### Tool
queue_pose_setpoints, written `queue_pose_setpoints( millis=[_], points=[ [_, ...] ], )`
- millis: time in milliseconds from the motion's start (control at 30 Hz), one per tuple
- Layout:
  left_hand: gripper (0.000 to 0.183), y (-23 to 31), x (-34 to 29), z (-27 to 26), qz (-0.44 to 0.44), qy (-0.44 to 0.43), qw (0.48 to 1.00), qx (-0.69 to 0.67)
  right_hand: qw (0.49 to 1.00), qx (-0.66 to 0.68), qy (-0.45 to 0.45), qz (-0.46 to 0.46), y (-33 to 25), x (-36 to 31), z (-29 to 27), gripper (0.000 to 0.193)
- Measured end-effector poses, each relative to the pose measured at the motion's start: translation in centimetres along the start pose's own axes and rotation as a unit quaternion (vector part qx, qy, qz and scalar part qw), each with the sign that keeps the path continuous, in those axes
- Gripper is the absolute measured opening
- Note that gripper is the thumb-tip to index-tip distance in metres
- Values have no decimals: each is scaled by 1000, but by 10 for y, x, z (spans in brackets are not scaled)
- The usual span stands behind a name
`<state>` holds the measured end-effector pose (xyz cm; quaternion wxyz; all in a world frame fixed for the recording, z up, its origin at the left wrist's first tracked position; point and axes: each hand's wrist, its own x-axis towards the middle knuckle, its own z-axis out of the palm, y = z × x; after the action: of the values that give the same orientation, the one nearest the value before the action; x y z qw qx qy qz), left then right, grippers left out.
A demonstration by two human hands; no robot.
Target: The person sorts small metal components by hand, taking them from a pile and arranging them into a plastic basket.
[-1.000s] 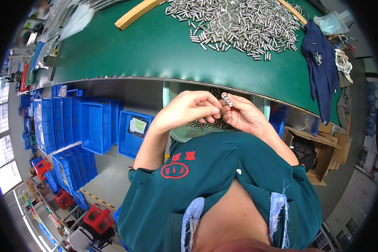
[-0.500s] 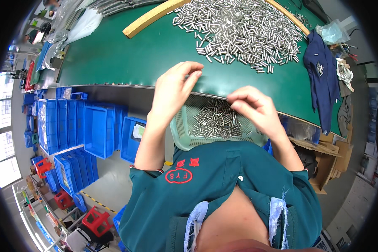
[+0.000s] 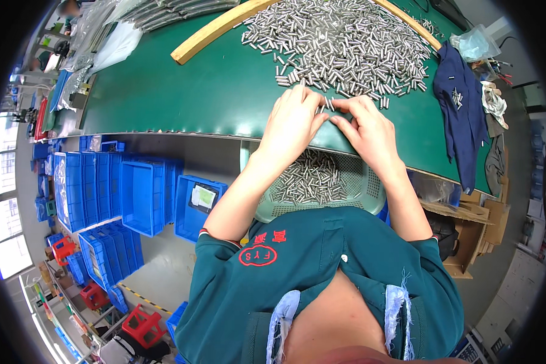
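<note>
Above the front edge of the green table, my left hand [image 3: 294,124] and my right hand [image 3: 368,128] are brought close, fingertips nearly meeting. Between them sit a few short metal pins [image 3: 328,104], pinched by the fingers of both hands. Just beyond my fingertips a broad heap of the same silvery pins [image 3: 346,48] covers the table. Below my hands, against my body, a pale green perforated plastic basket [image 3: 367,185] holds a smaller pile of pins [image 3: 312,179]. My wrists and forearms hide part of the basket's rim.
Wooden strips [image 3: 218,31] border the heap on both sides. A dark blue cloth [image 3: 461,115] with a few pins on it lies at the right. Blue plastic crates [image 3: 142,191] stand left below the green table [image 3: 164,91]. Plastic bags [image 3: 182,12] lie far left; cardboard [image 3: 476,236] sits lower right.
Both hands have come together and moved forward over the table edge, the left one shifting right. Pins now show between their fingertips. The whole view has shifted slightly.
</note>
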<state>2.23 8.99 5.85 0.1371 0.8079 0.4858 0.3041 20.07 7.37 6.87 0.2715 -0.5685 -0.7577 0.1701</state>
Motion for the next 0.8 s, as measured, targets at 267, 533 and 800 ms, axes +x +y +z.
queue_pose_setpoints(
  millis=[267, 533, 800],
  points=[
    [23, -5, -8, -14, 49, 1, 996, -73, 998, 29, 11, -49, -3, -3, -1, 20],
    [18, 0, -12, -20, 25, -28, 999, 3, 998, 14, 20, -54, -1, -10, -3, 11],
    [25, -3, -16, -17, 55, -35, 998, -10, 998, -7, 27, -50, -2, -13, -5, 9]
  ],
)
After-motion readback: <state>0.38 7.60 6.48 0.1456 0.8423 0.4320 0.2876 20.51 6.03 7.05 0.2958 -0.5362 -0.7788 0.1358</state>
